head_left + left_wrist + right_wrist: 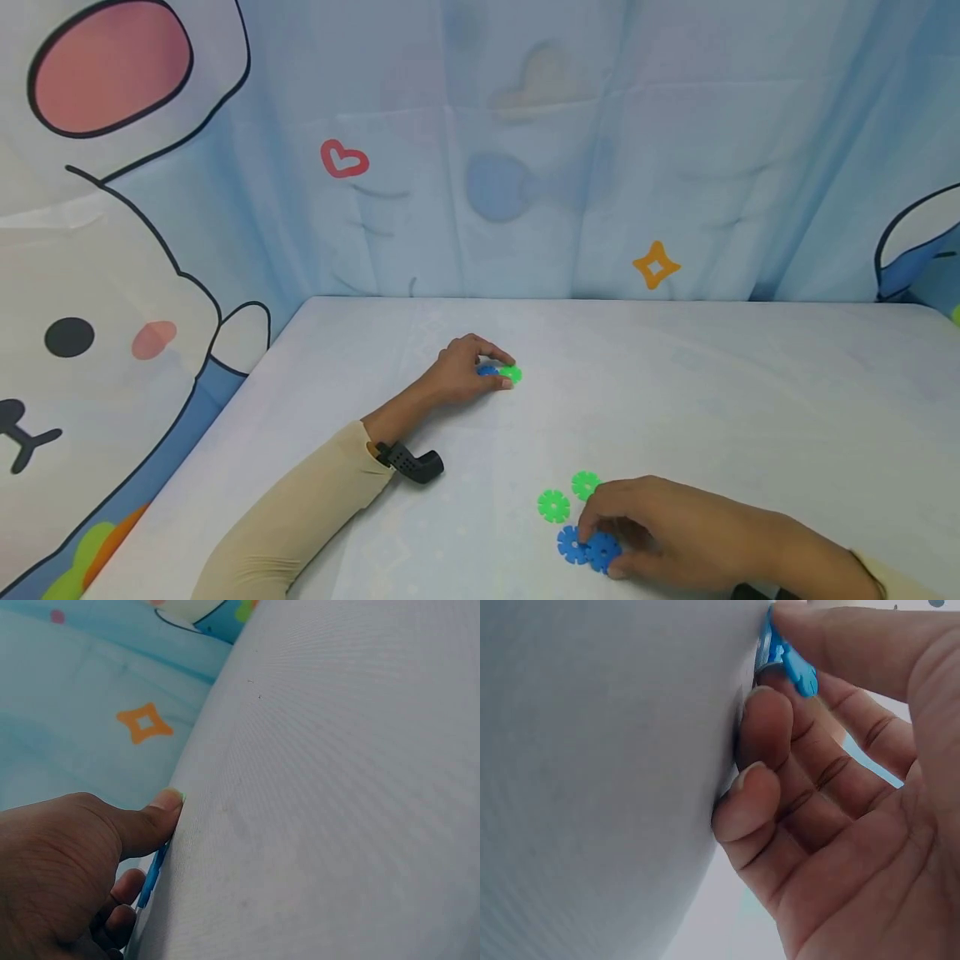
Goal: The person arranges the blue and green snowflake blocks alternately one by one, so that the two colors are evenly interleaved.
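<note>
Far up the table, my left hand (467,371) grips a green notched plastic disc (512,373) between thumb and fingers. A blue notched disc (487,370) lies against it under the hand; its edge (154,876) shows beneath the thumb in the left wrist view. Nearer the front, my right hand (675,533) pinches a blue disc (602,552) with thumb and forefinger. That disc is tilted in the right wrist view (799,671) and overlaps a second blue disc (572,544). Whether the discs of either pair are joined, I cannot tell.
Two green notched discs (553,506) lie just beyond the right hand, one partly behind its fingers. The table (720,400) has a white cover. A light blue printed curtain (525,208) hangs along its back edge and left side.
</note>
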Tool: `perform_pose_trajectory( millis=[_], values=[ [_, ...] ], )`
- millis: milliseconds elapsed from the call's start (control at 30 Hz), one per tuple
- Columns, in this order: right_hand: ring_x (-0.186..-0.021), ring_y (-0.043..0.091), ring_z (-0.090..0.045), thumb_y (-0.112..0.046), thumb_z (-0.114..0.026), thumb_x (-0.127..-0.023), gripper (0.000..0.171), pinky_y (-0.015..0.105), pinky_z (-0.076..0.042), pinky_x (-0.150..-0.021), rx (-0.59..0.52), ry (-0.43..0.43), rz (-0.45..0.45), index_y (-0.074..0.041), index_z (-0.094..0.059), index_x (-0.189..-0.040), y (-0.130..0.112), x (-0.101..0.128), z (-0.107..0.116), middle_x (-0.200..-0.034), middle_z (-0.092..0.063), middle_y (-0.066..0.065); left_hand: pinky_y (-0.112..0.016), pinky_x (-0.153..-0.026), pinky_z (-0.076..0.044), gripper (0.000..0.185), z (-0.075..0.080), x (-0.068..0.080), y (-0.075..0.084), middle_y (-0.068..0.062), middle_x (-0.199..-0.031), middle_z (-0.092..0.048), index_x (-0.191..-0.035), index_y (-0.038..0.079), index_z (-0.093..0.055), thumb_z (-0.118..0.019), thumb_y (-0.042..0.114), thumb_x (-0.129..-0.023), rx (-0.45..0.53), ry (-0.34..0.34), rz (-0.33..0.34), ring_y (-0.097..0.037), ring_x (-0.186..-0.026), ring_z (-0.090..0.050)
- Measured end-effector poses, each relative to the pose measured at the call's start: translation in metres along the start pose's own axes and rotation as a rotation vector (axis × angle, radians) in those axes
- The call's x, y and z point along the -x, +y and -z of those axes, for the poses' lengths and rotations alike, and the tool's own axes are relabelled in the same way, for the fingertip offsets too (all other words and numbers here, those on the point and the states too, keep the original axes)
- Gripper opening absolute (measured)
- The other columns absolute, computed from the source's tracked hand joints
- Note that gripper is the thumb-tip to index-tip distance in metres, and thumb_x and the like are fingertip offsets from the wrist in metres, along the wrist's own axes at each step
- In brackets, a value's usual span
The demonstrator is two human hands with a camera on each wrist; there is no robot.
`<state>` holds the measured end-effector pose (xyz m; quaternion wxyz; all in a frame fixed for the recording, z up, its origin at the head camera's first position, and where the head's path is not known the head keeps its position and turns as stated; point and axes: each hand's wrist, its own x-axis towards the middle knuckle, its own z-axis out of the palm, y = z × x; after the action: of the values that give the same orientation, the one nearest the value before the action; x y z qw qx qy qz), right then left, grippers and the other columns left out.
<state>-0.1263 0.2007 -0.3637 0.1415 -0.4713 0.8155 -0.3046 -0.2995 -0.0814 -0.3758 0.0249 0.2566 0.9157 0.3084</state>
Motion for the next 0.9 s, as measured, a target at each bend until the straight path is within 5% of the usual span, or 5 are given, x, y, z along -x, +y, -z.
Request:
perform_pose_trajectory(
  millis=[167, 467, 900],
  values=[
    [-0.076, -0.007, -0.052, -0.035, -0.069, -0.091, 0.030, 0.016, -0.049, -0.063, -0.084, -0.018, -0.006, -0.028, -0.061, -0.120, 0.003, 0.001, 0.001, -0.092, -0.057, -0.017, -0.044, -0.097, -0.042, 0.029, 0.000, -0.001, 0.000, -0.003, -0.125, -0.063, -0.113, 0.024, -0.075, -0.076, 0.034, -0.086, 0.000, -0.006, 0.006, -0.024, -0.114, -0.054],
    [-0.079, -0.006, -0.053, -0.037, -0.071, -0.090, 0.028, 0.015, -0.048, -0.063, -0.060, -0.014, -0.002, -0.030, -0.064, -0.116, 0.004, 0.000, 0.002, -0.091, -0.057, -0.019, -0.044, -0.099, -0.042, 0.028, 0.000, -0.002, -0.002, -0.001, -0.125, -0.065, -0.112, 0.025, -0.075, -0.077, 0.034, -0.086, 0.006, -0.004, 0.015, -0.023, -0.118, -0.054],
    [-0.074, 0.004, -0.056, -0.024, -0.074, -0.089, 0.027, 0.017, -0.045, -0.056, -0.142, 0.146, 0.044, -0.023, -0.068, -0.116, 0.019, -0.008, 0.017, -0.086, -0.060, -0.010, -0.044, -0.101, -0.042, 0.028, 0.000, -0.003, -0.002, 0.000, -0.126, -0.065, -0.112, 0.025, -0.075, -0.077, 0.033, -0.086, 0.017, -0.009, 0.016, -0.022, -0.121, -0.053]
  ],
)
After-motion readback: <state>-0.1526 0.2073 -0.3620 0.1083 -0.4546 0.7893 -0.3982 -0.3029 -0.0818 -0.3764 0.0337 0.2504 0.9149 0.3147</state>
